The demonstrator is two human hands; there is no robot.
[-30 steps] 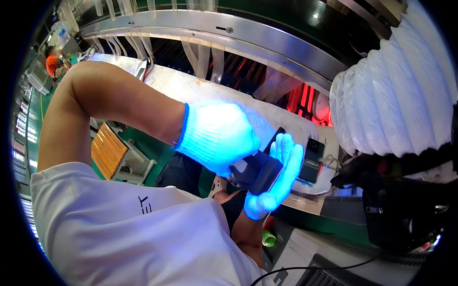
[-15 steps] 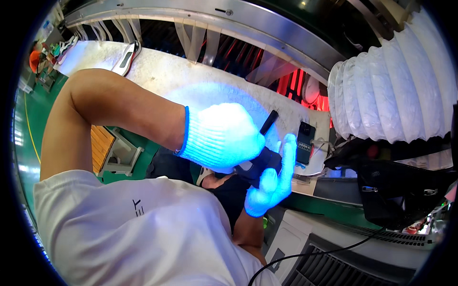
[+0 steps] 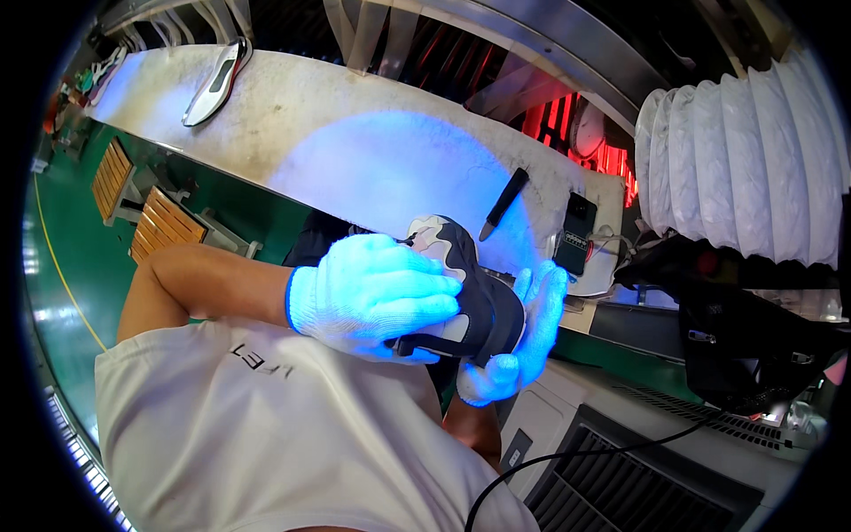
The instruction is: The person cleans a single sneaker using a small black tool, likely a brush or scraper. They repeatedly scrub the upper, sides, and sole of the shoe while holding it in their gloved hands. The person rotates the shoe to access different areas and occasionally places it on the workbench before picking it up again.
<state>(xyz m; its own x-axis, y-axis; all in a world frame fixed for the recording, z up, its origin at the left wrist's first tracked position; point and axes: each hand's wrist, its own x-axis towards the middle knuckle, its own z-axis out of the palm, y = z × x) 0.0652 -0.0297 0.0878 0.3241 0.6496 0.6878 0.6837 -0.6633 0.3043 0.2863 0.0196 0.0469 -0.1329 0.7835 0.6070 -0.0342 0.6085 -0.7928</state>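
Observation:
A black and grey shoe upper [image 3: 470,275] with a pale wavy overlay is between my two white-gloved hands, above the near edge of the bench. My left hand [image 3: 381,288] lies across its side, fingers pressed together and wrapped over it. Around its rounded dark end at the right, my right hand [image 3: 523,341] is cupped, with the fingers curling up beside it. Blue light tints both gloves. What lies under the left palm is hidden. On the bench just beyond rests a slim black-handled tool [image 3: 505,204], like a small knife.
A white shoe sole [image 3: 215,84] lies on the pale bench [image 3: 355,97] at far left. Right of the tool is a dark phone [image 3: 576,232] beside wires. A white ribbed duct [image 3: 740,164] and a black bag [image 3: 745,341] stand right. Behind plastic strips, red heaters [image 3: 612,168] glow.
My left hand has shifted left and down along the shoe upper, uncovering its pale overlay. The upper has turned and shows more of its side. The view has tilted too.

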